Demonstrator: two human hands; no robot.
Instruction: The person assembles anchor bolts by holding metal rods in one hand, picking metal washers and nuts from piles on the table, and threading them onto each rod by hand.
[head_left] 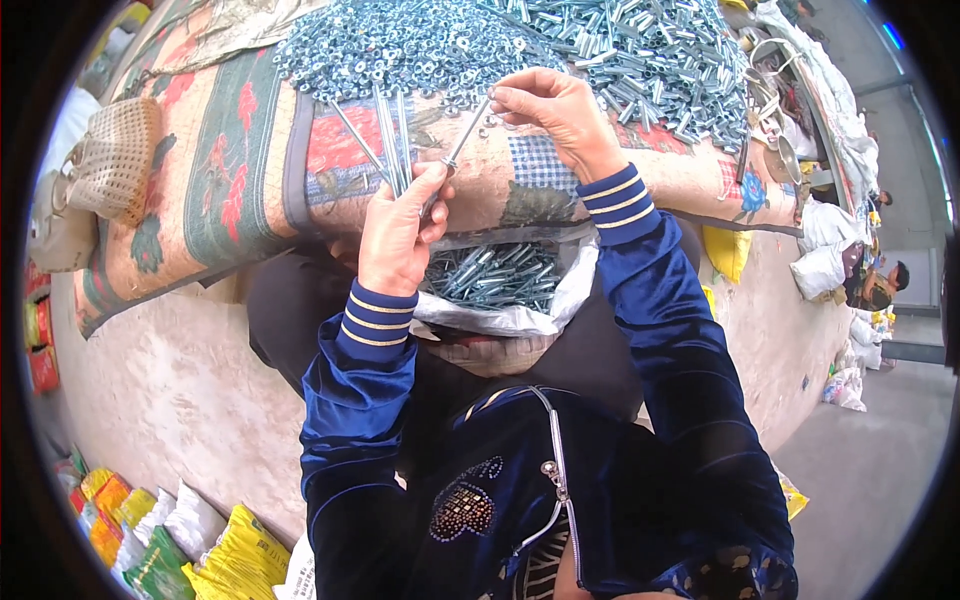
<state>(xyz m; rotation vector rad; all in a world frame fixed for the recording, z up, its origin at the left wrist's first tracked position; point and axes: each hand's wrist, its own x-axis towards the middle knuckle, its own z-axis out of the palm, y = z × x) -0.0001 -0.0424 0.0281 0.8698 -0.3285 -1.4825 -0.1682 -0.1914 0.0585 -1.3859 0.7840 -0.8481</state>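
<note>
My left hand is closed around several long, thin metal bolts that fan upward from the fingers. One bolt leans to the right, with a washer or nut low on it by my left thumb. At its upper end, the thumb and forefinger of my right hand are pinched together; any small part between them is hidden. Just beyond the hands lies a heap of small nuts and washers. Below them, a white sack between my knees holds many metal bolts.
A patterned quilt covers the work surface. Metal sleeves are heaped at the far right, near a metal ladle or pan. A woven basket sits at left. Filled bags lie lower left; another person is far right.
</note>
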